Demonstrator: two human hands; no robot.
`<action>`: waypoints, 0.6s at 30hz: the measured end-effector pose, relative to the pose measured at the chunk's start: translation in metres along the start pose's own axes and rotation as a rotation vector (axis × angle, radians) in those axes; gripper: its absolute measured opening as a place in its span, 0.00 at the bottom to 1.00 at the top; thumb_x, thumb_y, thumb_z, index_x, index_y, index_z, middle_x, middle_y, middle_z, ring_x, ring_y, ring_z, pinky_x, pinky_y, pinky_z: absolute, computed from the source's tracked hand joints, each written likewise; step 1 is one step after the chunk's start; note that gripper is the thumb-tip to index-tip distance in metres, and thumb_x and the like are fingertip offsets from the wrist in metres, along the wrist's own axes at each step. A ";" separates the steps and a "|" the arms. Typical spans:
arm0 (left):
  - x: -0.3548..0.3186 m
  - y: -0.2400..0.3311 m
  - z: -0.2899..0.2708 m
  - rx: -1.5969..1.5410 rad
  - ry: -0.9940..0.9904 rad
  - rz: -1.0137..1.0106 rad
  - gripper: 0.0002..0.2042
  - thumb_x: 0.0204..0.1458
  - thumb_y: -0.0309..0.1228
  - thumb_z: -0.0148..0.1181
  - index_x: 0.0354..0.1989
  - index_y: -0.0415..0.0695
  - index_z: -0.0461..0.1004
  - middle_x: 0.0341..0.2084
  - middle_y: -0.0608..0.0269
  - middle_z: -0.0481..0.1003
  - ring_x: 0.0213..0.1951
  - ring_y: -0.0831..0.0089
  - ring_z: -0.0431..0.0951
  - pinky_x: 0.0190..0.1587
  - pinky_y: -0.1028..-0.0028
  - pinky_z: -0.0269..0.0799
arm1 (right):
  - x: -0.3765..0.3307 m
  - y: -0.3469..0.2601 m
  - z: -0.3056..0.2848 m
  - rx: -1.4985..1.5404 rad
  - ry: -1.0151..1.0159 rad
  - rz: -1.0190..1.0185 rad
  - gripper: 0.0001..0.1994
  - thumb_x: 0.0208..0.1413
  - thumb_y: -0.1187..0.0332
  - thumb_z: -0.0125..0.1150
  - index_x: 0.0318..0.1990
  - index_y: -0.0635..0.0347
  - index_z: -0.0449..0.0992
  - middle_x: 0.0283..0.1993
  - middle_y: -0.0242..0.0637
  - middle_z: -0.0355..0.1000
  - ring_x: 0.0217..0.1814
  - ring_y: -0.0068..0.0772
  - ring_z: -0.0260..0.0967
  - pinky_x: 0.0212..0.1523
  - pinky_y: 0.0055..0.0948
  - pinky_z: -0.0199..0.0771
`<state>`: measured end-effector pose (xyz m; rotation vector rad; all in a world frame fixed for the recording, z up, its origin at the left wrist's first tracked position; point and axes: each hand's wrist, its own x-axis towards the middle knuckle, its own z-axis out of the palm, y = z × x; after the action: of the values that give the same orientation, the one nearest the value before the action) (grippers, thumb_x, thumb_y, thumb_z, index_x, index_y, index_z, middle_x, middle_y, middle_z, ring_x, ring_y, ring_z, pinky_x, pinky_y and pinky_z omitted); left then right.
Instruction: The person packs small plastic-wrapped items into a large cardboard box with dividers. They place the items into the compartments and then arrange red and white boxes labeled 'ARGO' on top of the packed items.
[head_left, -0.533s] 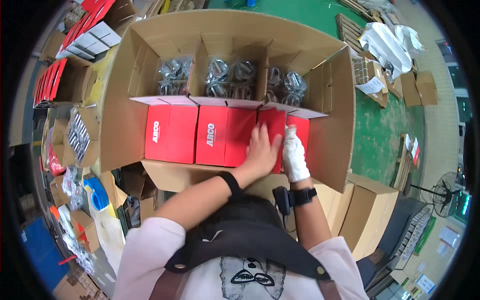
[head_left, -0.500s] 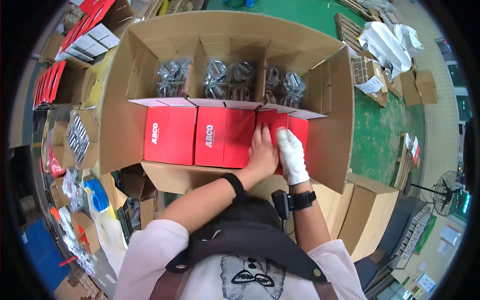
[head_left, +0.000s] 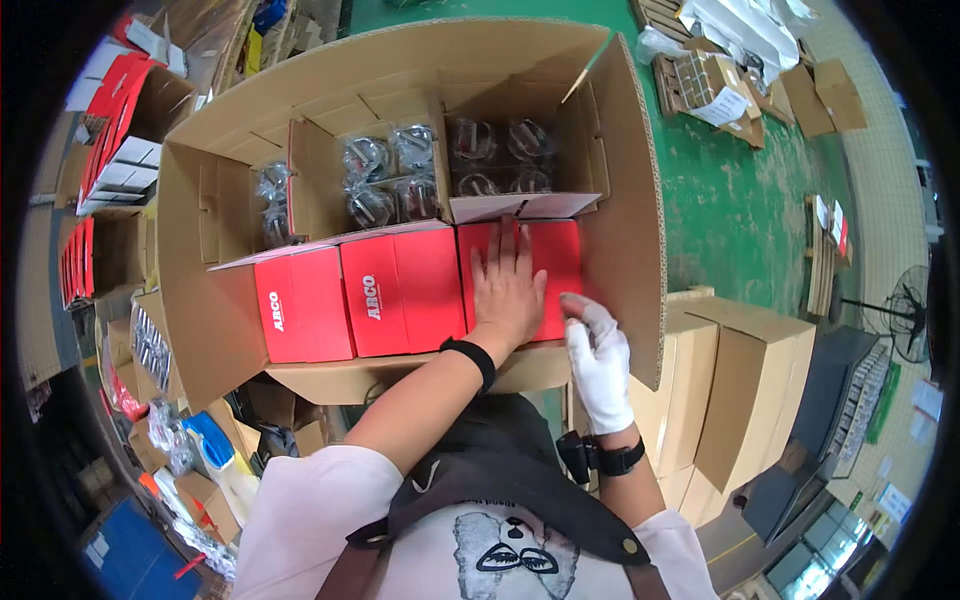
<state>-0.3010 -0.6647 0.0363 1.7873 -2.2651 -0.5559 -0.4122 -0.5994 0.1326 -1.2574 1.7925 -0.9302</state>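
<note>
My bare left hand (head_left: 508,288) lies flat, fingers spread, on the closed red lid of the right-hand red box (head_left: 560,262). Gloved in white with some fingertips uncovered, my right hand (head_left: 600,368) is raised just off that box's near right corner, its fingers apart and holding nothing. The middle red box (head_left: 418,270) and left red box (head_left: 322,325) stand closed in the same near row. All sit inside a large open brown carton (head_left: 635,290). Behind them are open compartments with several shiny round parts (head_left: 368,160) in clear plastic; I cannot tell what the parts are.
Tall brown cartons (head_left: 755,390) stand at the right, beyond the big carton's raised flap. Open red-flapped boxes (head_left: 125,125) line the left side. A blue tape-like roll (head_left: 208,440) lies on the cluttered bench at lower left. A black fan (head_left: 900,315) stands far right.
The right-hand red box's lid, partly raised before, now lies flat under my left hand. My right hand has drawn back off it toward me. The whole view has shifted and turned a little.
</note>
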 end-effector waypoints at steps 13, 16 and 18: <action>0.009 -0.019 -0.020 -0.085 -0.121 0.262 0.32 0.47 0.30 0.55 0.63 0.39 0.57 0.68 0.40 0.44 0.69 0.44 0.45 0.65 0.43 0.46 | -0.012 0.059 0.035 -0.335 -0.082 -0.064 0.12 0.50 0.73 0.56 0.43 0.61 0.76 0.47 0.45 0.71 0.49 0.49 0.67 0.50 0.43 0.68; 0.010 -0.021 -0.022 -0.091 -0.156 0.253 0.31 0.48 0.31 0.54 0.64 0.39 0.56 0.68 0.42 0.43 0.69 0.46 0.44 0.65 0.43 0.45 | -0.014 0.062 0.029 -0.335 -0.075 -0.107 0.12 0.49 0.73 0.56 0.42 0.62 0.76 0.47 0.46 0.70 0.50 0.48 0.67 0.49 0.43 0.68; 0.009 -0.021 -0.016 -0.067 -0.117 0.259 0.31 0.50 0.33 0.55 0.64 0.39 0.56 0.69 0.45 0.45 0.70 0.49 0.44 0.66 0.44 0.43 | -0.014 0.053 0.030 -0.403 -0.090 -0.118 0.12 0.48 0.74 0.56 0.42 0.63 0.75 0.47 0.46 0.70 0.49 0.49 0.67 0.49 0.42 0.68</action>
<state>-0.2784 -0.6801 0.0416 1.4349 -2.4722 -0.6914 -0.4048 -0.5762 0.0751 -1.6419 1.9088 -0.5771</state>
